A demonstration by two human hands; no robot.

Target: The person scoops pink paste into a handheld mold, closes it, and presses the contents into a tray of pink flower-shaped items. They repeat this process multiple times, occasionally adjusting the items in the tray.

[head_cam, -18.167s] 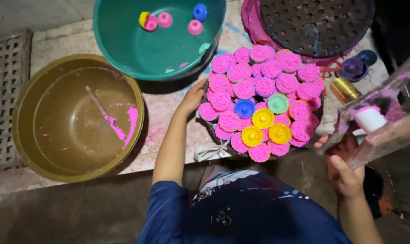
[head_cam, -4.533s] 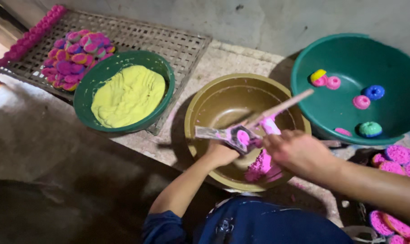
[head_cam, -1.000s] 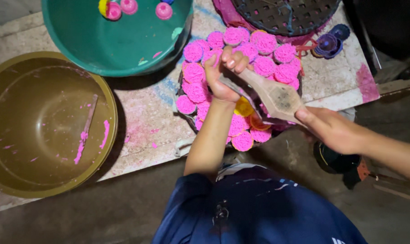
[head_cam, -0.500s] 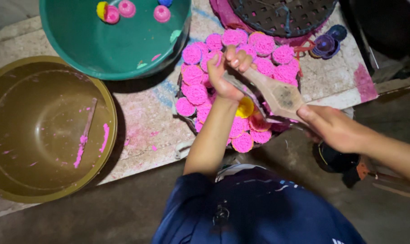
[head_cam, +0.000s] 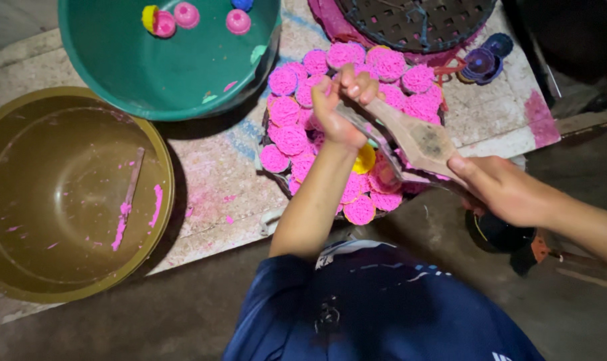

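A big brown basin (head_cam: 69,194) with a pink-smeared stick (head_cam: 131,194) sits at the left of the bench (head_cam: 210,180), a green basin (head_cam: 163,60) with small moulds beyond it. Right of them a tray of pink noodle rounds (head_cam: 290,137) lies packed tight. The wooden press (head_cam: 410,140) is held tilted over it, right hand (head_cam: 504,190) closed round its handle, left hand (head_cam: 340,107) pinching its far end to steady it
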